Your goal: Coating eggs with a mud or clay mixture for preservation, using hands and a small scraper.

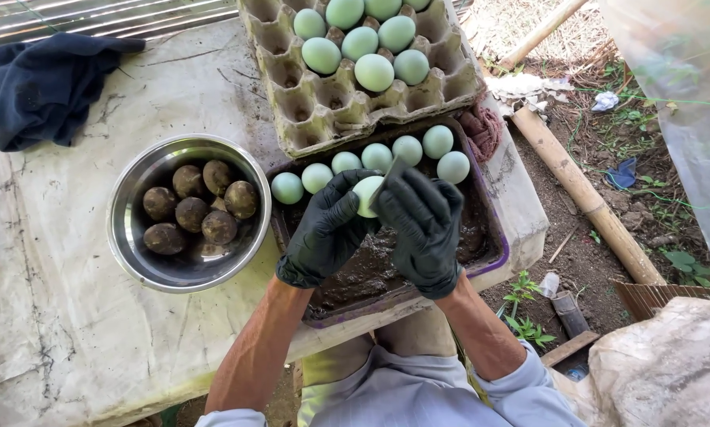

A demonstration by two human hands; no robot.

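Fingers [347, 207] of our left hand [327, 233] clamp the pale egg [366, 195] over the muddy tray [493, 261] on the desk [54, 316], while our right hand [426, 229] pinches a flat scraper [388, 180], which we judge best worked gently.

This was an outdoor farmyard work spot, a rough place for handling eggs. A stained, cracked pale sheet [78, 261] covered the makeshift table, which stood on bare earth [592, 261] scattered with weeds, litter and long bamboo poles [584, 194]. A grey pulp egg tray [307, 103] held pale green eggs [374, 72], a dark plastic tray [481, 237] held wet mud, and a round steel bowl [134, 237] held mud-coated eggs [219, 227]. A dark blue cloth [43, 87] lay crumpled by corrugated metal sheeting [94, 16].
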